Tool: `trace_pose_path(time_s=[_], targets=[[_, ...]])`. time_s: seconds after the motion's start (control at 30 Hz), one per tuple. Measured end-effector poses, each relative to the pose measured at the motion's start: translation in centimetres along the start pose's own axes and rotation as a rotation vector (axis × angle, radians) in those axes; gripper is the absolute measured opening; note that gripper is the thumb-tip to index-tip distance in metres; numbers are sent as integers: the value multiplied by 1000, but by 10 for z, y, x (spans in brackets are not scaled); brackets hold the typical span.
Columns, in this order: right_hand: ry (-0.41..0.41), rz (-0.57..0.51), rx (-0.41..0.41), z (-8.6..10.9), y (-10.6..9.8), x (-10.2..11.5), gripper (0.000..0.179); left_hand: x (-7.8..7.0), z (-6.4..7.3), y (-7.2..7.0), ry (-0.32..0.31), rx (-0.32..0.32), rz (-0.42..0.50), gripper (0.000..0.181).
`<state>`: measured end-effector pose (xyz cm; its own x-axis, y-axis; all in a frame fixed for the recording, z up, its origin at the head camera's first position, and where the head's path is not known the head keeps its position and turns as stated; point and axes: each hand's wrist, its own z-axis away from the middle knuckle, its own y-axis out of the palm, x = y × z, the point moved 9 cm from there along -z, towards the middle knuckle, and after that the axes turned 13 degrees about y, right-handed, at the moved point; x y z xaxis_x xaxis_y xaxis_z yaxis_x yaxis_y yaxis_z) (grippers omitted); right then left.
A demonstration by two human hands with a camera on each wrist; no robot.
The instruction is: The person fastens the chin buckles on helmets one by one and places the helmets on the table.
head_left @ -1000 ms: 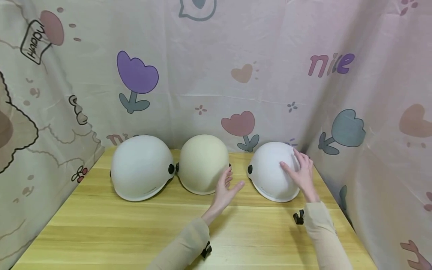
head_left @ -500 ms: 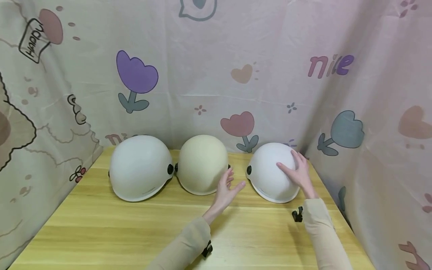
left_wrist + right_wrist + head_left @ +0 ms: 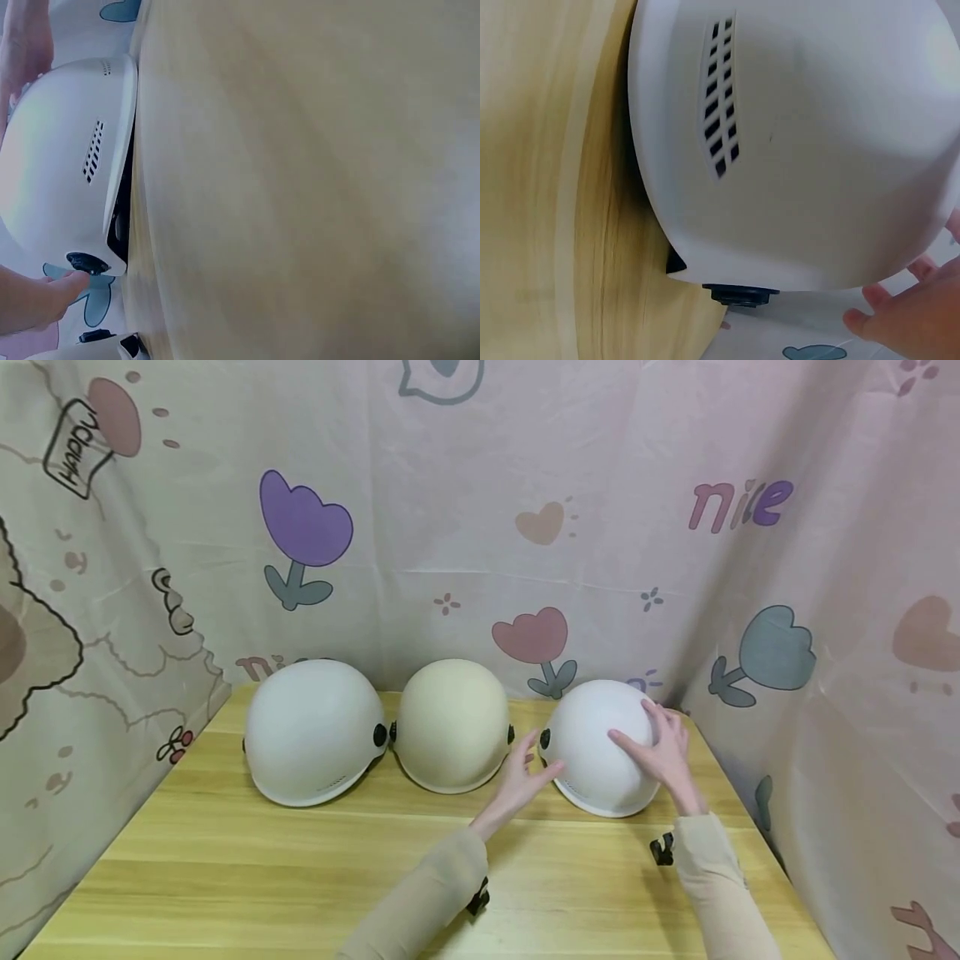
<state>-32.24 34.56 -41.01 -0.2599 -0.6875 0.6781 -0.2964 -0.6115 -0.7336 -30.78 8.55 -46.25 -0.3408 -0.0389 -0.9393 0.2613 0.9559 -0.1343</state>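
Observation:
Three half-shell helmets stand in a row on the wooden table. At the right is a white helmet (image 3: 596, 735), with black side knobs and slotted vents that show in both wrist views. My right hand (image 3: 666, 753) rests on its right side with spread fingers, the thumb across the shell. My left hand (image 3: 519, 781), fingers loosely extended, is at its left side, the thumb by the shell's lower edge. In the left wrist view, the left fingertips are at the black knob (image 3: 88, 262). Left of this hand stands the cream helmet (image 3: 453, 727).
A larger white helmet (image 3: 315, 735) stands at the left, its knob close to the cream helmet's. Behind the table (image 3: 262, 877) hangs a printed cloth (image 3: 427, 510), which also runs along both sides.
The right white helmet has shifted slightly left and toward me, turning a little, with the right hand on it. My left hand has moved from the cream helmet rightward to the white one.

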Motion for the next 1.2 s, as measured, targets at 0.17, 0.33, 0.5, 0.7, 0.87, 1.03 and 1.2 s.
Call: trace_pose_path(time_s=[0.17,0.33,0.5,0.7,0.87,1.03,1.2], targets=[[-22,18,0,5,3,3,101,1,-9,11,-4,64,-66,87],[-38,-6,25,8,7,7,101,6,-13,18,-29,86,-78,88],[-26,-34,53,11,9,7,101,12,-15,20,-48,87,-112,88],[-35,-13,66,13,11,8,101,20,-18,20,-63,80,-131,92],[-53,-11,69,17,11,10,99,29,-14,14,-105,65,-129,98],[-57,-22,82,21,10,10,96,33,-10,8,-138,44,-111,103],[-67,-36,79,24,8,12,93,27,-12,3,-135,46,-59,102]])
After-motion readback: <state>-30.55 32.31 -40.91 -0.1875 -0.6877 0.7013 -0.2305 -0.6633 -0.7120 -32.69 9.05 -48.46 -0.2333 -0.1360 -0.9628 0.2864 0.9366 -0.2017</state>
